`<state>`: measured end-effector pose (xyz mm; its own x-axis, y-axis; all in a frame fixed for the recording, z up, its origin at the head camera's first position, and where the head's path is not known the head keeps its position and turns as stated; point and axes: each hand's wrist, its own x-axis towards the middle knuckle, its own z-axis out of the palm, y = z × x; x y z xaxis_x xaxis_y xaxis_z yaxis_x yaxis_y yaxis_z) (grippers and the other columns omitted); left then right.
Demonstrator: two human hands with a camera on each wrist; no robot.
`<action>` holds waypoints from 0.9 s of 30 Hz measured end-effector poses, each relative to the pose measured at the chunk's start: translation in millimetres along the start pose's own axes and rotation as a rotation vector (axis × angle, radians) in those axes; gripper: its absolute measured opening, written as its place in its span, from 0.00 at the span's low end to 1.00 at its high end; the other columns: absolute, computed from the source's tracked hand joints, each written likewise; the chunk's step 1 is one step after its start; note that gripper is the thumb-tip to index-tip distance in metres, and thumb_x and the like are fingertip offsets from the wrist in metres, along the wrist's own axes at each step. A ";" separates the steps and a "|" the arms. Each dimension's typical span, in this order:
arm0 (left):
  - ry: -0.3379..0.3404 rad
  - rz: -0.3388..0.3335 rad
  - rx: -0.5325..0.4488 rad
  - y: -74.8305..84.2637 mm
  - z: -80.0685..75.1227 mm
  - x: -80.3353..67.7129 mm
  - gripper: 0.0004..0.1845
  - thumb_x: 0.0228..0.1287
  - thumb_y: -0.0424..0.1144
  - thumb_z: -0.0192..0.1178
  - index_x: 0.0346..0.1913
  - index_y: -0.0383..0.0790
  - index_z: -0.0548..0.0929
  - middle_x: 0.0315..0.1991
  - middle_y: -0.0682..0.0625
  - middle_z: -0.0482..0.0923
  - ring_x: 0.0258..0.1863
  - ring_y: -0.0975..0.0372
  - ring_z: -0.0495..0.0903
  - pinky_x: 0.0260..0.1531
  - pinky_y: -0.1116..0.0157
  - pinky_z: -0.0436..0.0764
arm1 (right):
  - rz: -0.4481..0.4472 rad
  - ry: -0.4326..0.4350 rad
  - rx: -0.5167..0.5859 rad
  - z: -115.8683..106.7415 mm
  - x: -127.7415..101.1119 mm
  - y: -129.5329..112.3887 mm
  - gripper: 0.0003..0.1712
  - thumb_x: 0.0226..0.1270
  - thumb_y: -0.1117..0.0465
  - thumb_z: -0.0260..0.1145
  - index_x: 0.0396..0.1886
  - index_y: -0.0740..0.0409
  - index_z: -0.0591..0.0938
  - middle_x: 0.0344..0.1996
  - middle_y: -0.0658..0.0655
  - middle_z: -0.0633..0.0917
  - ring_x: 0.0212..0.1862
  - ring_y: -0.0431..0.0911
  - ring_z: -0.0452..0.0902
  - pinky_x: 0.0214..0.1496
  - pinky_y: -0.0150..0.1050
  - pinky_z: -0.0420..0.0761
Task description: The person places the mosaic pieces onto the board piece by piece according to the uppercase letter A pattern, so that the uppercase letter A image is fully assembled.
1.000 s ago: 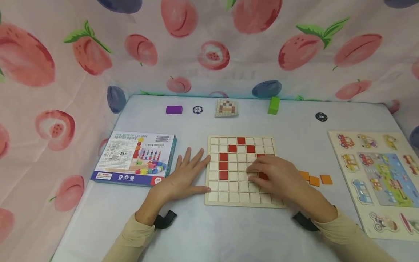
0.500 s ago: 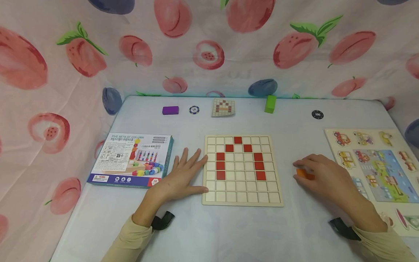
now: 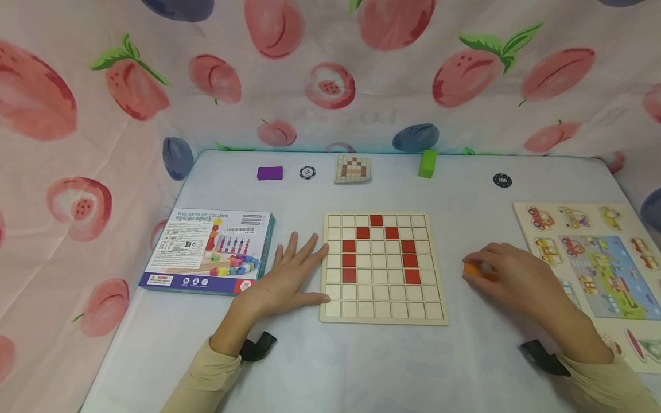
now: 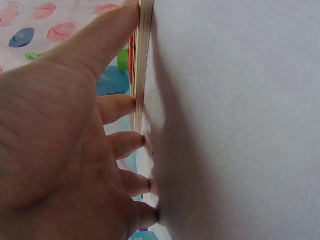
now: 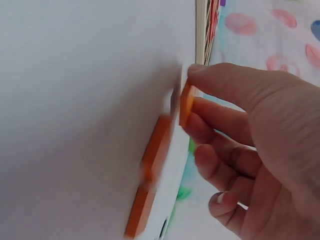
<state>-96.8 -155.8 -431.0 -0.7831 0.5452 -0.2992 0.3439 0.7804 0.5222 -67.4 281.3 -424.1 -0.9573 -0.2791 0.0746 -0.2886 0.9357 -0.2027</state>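
Observation:
A wooden grid board (image 3: 382, 310) lies mid-table, with several red square tiles (image 3: 376, 220) set in it in an arch shape. At its left edge rests my left hand (image 3: 286, 284), fingers spread; in the left wrist view its thumb and index fingertip touch the board's side (image 4: 145, 30). To the right of the board, my right hand (image 3: 516, 284) pinches an orange square tile (image 5: 186, 102) between thumb and index finger. The right wrist view shows that tile tilted just above the table, beside two more orange tiles (image 5: 157, 150) lying on the cloth.
A boxed bead set (image 3: 206, 252) lies left, a picture puzzle board (image 3: 614, 275) right. Along the back are a purple block (image 3: 270, 173), a white-and-blue chip (image 3: 307, 172), a small pattern card (image 3: 353, 170), a green block (image 3: 427, 164) and a black chip (image 3: 502, 180).
My right hand has moved right, from over the board to the orange tiles, and now pinches one. The red tiles it covered are visible. My left hand stays at the board's edge.

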 end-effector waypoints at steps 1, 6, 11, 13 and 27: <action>0.000 -0.001 0.001 0.0 -0.3 0.0 0.54 0.67 0.61 0.71 0.87 0.49 0.54 0.90 0.46 0.36 0.88 0.39 0.25 0.82 0.30 0.33 | -0.014 0.011 0.002 0.8 3.3 -3.1 0.17 0.58 0.52 0.82 0.45 0.52 0.93 0.39 0.52 0.92 0.36 0.43 0.82 0.35 0.42 0.81; 0.003 -0.003 0.001 -1.1 -0.6 -0.9 0.54 0.67 0.61 0.70 0.87 0.49 0.54 0.90 0.46 0.36 0.88 0.39 0.25 0.83 0.30 0.33 | -0.068 -0.014 0.052 1.0 28.2 -36.4 0.18 0.62 0.50 0.81 0.49 0.52 0.93 0.43 0.53 0.92 0.44 0.48 0.86 0.44 0.50 0.86; -0.003 -0.001 -0.006 -1.3 -0.7 -0.3 0.54 0.67 0.61 0.70 0.87 0.50 0.53 0.90 0.47 0.35 0.88 0.39 0.24 0.83 0.31 0.33 | -0.169 -0.047 0.073 8.5 58.1 -77.3 0.16 0.63 0.52 0.81 0.48 0.53 0.93 0.41 0.52 0.91 0.42 0.47 0.84 0.44 0.45 0.87; -0.006 0.000 -0.007 -1.0 -0.7 0.4 0.54 0.68 0.61 0.70 0.88 0.50 0.53 0.90 0.47 0.35 0.88 0.40 0.24 0.83 0.31 0.32 | -0.197 -0.060 0.073 12.7 68.4 -92.4 0.16 0.62 0.52 0.81 0.47 0.53 0.93 0.40 0.52 0.90 0.43 0.47 0.84 0.44 0.45 0.87; -0.005 -0.007 -0.011 -1.3 -0.2 2.4 0.54 0.68 0.62 0.70 0.88 0.51 0.53 0.90 0.48 0.35 0.88 0.41 0.24 0.84 0.32 0.32 | -0.282 -0.092 0.105 32.1 96.9 -136.8 0.07 0.61 0.53 0.82 0.38 0.45 0.94 0.38 0.45 0.91 0.43 0.45 0.87 0.40 0.43 0.87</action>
<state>-99.2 -155.6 -432.2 -0.7825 0.5416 -0.3071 0.3326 0.7807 0.5291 -121.1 119.3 -420.6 -0.8351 -0.5475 0.0542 -0.5382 0.7925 -0.2868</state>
